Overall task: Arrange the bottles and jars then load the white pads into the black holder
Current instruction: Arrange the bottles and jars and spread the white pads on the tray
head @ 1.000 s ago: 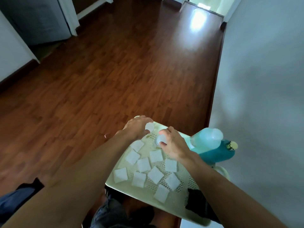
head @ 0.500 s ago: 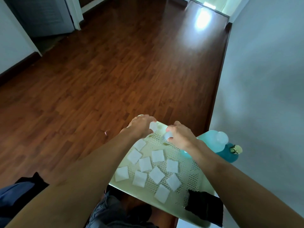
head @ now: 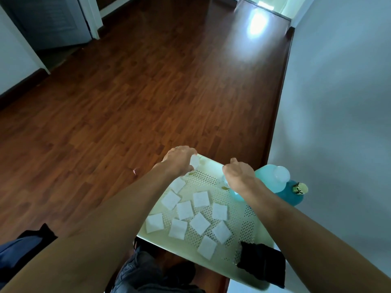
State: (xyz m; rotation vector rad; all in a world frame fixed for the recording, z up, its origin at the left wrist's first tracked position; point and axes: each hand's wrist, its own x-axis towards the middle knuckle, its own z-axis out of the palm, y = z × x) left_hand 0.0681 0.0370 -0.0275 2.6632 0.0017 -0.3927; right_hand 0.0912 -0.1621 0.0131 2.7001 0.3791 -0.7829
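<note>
between the two hands and a bit nearer the body, the white pads (head: 184, 210) are scattered loose over the perforated pale tray (head: 232, 248), roughly ten of them, none stacked and none in the black holder (head: 262, 263), which sits on the tray's near corner under the right forearm.

left hand (head: 179, 160) is at the far edge of the tray with its fingers curled around a small white jar (head: 194, 161), only a sliver of it shows past the knuckles. right hand (head: 238, 175) is curled too and looks like it's pinching something small and clear right underneath it, but the back of the hand hides nearly all of it so i can't say what it is. just to the right of that hand is a pale blue bottle (head: 270, 179) with a frosted round cap, and beyond it a darker teal bottle (head: 291, 194) with a gold cap, both off the tray edge against the wall.

my guess is this is the arranging part, pads not started yet.

what could go wrong: the right wrist is almost touching the pale blue bottle, so any sideways swing could knock it into the teal one. the pads are light and unweighted, and either forearm dragging low across the tray would sweep a few onto the wood floor. the jar in the left hand is right at the tray's far lip too, so set down carelessly it could go over the edge.
</note>
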